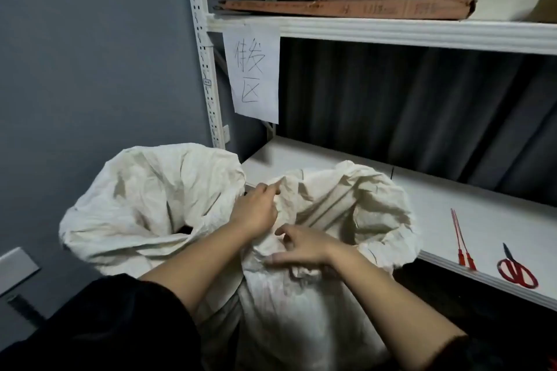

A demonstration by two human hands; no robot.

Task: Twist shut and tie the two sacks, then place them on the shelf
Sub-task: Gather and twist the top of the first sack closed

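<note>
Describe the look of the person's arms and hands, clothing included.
Both forearms are bare, with dark, near-black sleeves pushed up toward the elbows. The left hand and right hand are ungloved; no rings, watch or bracelets show on either wrist.

Red scissors lie beside red ties; paper sign hangs.

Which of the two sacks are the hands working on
The right sack, beside the lower shelf; both hands gather its mouth. The left sack gapes open, untouched.
</note>
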